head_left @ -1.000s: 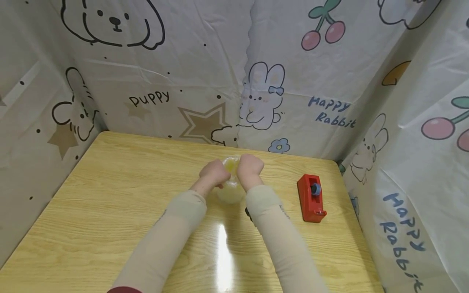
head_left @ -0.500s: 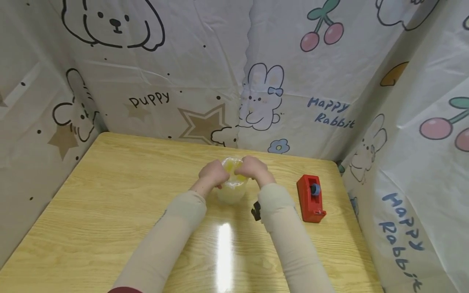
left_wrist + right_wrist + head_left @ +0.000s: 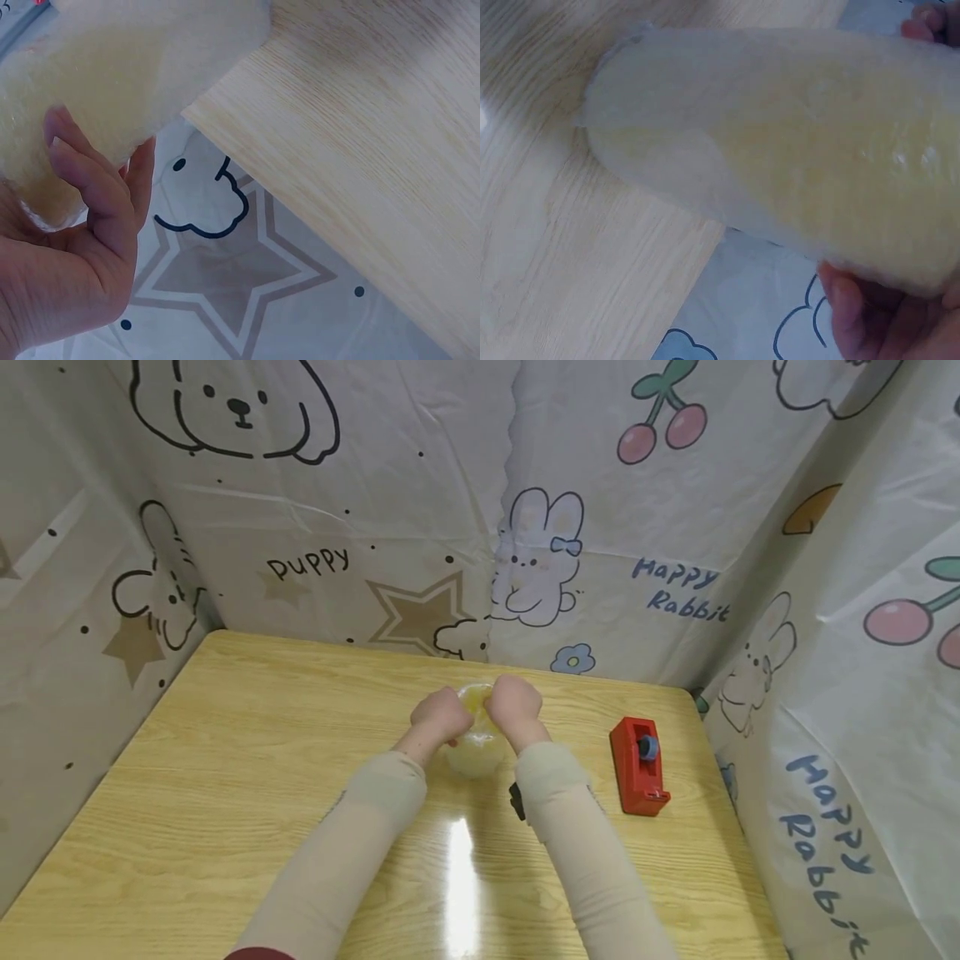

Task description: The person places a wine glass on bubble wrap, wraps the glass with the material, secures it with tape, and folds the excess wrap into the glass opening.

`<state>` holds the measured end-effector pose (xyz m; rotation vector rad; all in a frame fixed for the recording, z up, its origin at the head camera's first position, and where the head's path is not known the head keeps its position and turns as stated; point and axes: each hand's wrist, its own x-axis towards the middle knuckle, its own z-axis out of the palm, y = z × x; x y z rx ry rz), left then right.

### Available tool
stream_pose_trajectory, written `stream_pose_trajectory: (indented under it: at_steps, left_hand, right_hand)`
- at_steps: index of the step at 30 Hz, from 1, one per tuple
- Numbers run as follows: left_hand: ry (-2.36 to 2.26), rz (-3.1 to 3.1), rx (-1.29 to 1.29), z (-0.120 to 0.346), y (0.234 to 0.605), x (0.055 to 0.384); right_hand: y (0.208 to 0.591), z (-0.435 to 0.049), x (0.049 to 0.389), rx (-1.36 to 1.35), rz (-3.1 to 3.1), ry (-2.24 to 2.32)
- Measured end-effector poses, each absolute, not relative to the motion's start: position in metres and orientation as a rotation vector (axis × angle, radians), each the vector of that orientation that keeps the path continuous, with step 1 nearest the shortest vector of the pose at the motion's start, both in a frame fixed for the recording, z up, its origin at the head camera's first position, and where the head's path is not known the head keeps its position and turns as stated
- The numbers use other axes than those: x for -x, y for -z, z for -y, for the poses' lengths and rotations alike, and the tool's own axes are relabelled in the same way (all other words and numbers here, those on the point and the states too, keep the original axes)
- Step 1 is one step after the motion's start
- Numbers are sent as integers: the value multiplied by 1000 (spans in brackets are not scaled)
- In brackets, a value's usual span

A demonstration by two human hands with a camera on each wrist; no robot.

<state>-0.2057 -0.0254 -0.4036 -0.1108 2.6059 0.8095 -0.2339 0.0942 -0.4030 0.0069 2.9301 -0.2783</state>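
Observation:
A rounded bundle [image 3: 477, 756], wrapped in translucent, bumpy plastic like bubble wrap with something yellow inside, stands upright on the wooden table. At its upper left my left hand [image 3: 442, 714] holds it; in the left wrist view the curled fingers [image 3: 97, 176] lie against the plastic. My right hand [image 3: 514, 703] grips the upper right side of the bundle. Its fingertips [image 3: 847, 300] press under the wrap's edge in the right wrist view, where the other hand's fingertips also show at the top right. The wrapped object's exact kind is hidden.
A red tape dispenser [image 3: 639, 767] with a blue roll stands to the right on the table [image 3: 262, 735]. A small black item [image 3: 517, 802] shows beside the right sleeve. Printed cloth [image 3: 420, 485] hangs behind the table and along both sides.
My right hand reached over the bundle's top half a second ago, then drew back to its right side. The left hand and the bundle stay nearly in place.

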Motion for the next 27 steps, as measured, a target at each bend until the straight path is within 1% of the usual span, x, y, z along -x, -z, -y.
stream_pose_trajectory:
  at_steps: [4,9,14,21,24,27]
  left_hand:
    - [-806,-2596,113,25,403,206]
    - [-797,-2604,121,24,401,207]
    - [-836,-2593,105,21,401,206]
    - [-818,-2606,87,20,402,207]
    - [-853,-2594,92,22,404,208]
    - [-955,-2565,113,26,409,208]
  right_hand:
    - [394,-105,227,-2,-2770,516]
    - [385,-110,221,-91,-2539,777]
    - [385,-105,219,-131,-2580,760]
    - [391,-100,220,-85,-2709,593]
    - [394,-104,222,-58,-2679,681]
    - [402,-115,224,42,-2583,878]
